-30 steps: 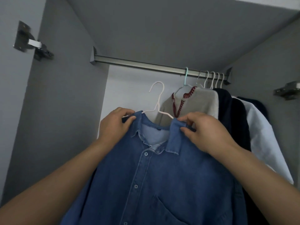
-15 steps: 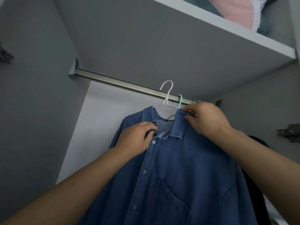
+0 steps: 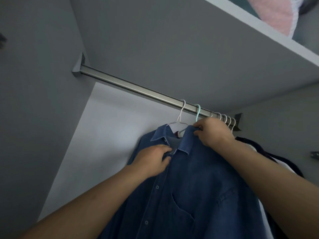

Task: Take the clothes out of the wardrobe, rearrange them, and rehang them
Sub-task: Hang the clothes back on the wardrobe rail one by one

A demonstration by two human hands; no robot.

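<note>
- Denim shirt (image 3: 189, 187): dark blue, buttoned front, chest pocket; hangs on a white wire hanger (image 3: 180, 116) whose hook sits over the rail; fills the view from centre down to 5 o'clock.
- Rail (image 3: 138, 89): brushed metal bar running from a bracket at 9 o'clock down to a bracket at 3 o'clock, under the grey wardrobe top.
- Left hand (image 3: 152, 160): at centre, on the shirt front just under the collar opening; fingers (image 3: 166, 150) curled, pinching the placket fabric by the top button.
- Right hand (image 3: 213, 131): at 2 o'clock of the left hand, on the collar's right side; fingers pressed together and curled, gripping the collar edge.
- Mint hanger (image 3: 197, 112): hooked on the rail just beside the white one, toward 3 o'clock; its lower part hidden behind the collar and right hand.
- Row of white hooks (image 3: 226, 118): bunched together on the rail near its far bracket.
- Dark garment (image 3: 269, 152) and a white one beside it: hanging behind the right forearm, at 3 to 4 o'clock.
- Upper shelf (image 3: 259, 31): at 1 o'clock; pink fabric (image 3: 272, 12) lies on it.
</note>
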